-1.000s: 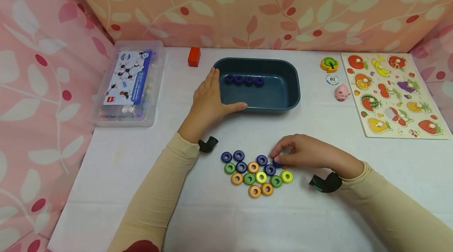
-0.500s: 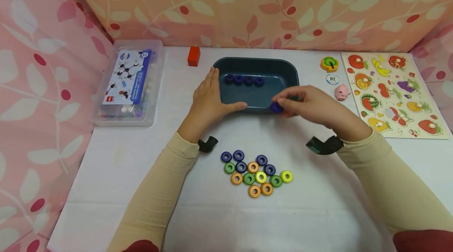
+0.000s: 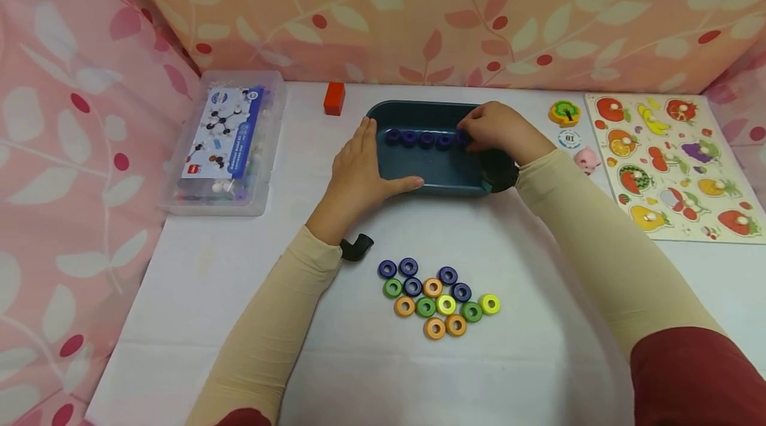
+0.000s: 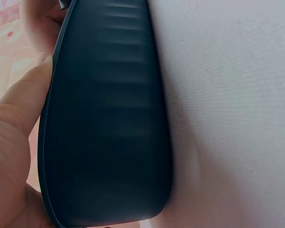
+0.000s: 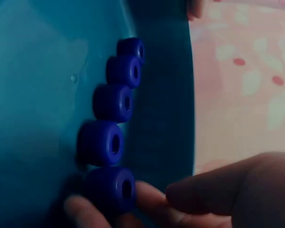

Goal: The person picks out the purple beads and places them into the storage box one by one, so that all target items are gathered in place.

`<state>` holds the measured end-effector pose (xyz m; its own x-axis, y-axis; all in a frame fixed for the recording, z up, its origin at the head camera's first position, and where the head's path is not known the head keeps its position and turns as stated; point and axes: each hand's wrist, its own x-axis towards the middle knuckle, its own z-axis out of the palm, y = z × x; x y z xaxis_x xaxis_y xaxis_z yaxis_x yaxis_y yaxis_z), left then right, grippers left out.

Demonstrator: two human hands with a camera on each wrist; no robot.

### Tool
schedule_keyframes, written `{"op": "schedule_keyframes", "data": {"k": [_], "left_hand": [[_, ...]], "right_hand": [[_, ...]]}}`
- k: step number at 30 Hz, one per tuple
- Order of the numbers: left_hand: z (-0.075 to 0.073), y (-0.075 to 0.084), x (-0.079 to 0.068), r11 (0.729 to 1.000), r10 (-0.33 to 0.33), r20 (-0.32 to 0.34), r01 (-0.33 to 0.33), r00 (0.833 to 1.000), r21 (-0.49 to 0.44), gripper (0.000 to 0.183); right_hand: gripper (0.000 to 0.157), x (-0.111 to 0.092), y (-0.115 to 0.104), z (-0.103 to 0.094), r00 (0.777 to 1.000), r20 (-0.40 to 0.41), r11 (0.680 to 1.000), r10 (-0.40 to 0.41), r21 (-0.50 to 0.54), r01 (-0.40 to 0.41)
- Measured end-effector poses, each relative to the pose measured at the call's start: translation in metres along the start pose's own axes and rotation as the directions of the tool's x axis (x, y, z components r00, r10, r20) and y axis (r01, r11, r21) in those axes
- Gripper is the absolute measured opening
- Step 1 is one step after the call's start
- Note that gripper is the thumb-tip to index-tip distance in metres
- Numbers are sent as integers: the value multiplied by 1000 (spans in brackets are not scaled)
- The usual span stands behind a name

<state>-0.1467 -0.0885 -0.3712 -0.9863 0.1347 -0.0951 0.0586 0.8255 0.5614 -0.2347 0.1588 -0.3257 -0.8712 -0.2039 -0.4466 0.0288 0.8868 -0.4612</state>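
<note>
My left hand (image 3: 357, 170) rests against the left end of a dark teal tray (image 3: 427, 170), fingers straight along the rim and thumb over the near edge. In the left wrist view the tray's outer wall (image 4: 109, 123) fills the middle, with the thumb (image 4: 26, 95) on its rim. Inside the tray, several purple ring beads (image 3: 427, 139) stand on edge in a row. My right hand (image 3: 499, 130) reaches into the tray and pinches the bead (image 5: 111, 190) at the row's right end, right beside its neighbour (image 5: 102, 142).
Loose purple, green, orange and yellow ring beads (image 3: 445, 305) lie nearer on the white cloth. A clear molecular model kit box (image 3: 221, 140) and red block (image 3: 334, 99) are left. At right lie a tree piece (image 3: 564, 113), round token (image 3: 570, 139), pink pig (image 3: 587, 160) and fruit puzzle board (image 3: 676, 167).
My right hand has carried a purple bead from the loose group over the tray's near edge to the right end of the row. The left hand has stayed on the tray.
</note>
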Motion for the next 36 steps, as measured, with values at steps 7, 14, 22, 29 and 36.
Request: {"op": "schedule_keyframes", "data": {"k": [7,14,22,29,36], "left_hand": [[0,0,0,1000,-5,4,5,1000,4,135],[-1,1,0,1000,-6,5,6,1000,-3,135],[-2,2,-2,1000,-4,8,4,1000,-2,134],[0,2,-2,1000,-6,5,6,1000,-3,134],[0,1,0,1000,0,-5,0,1000,11,134]], "right_hand": [[47,5,1,-1,999,32,999,26,44,-27],[46,-29,0,-6,999,12,993,-36,111,34],[30,-96,0,24,963,126,970,-239,83,230],[21,-120,16,84,900,294,947,-322,115,301],[16,-126,22,112,904,270,943,-332,104,316]]}}
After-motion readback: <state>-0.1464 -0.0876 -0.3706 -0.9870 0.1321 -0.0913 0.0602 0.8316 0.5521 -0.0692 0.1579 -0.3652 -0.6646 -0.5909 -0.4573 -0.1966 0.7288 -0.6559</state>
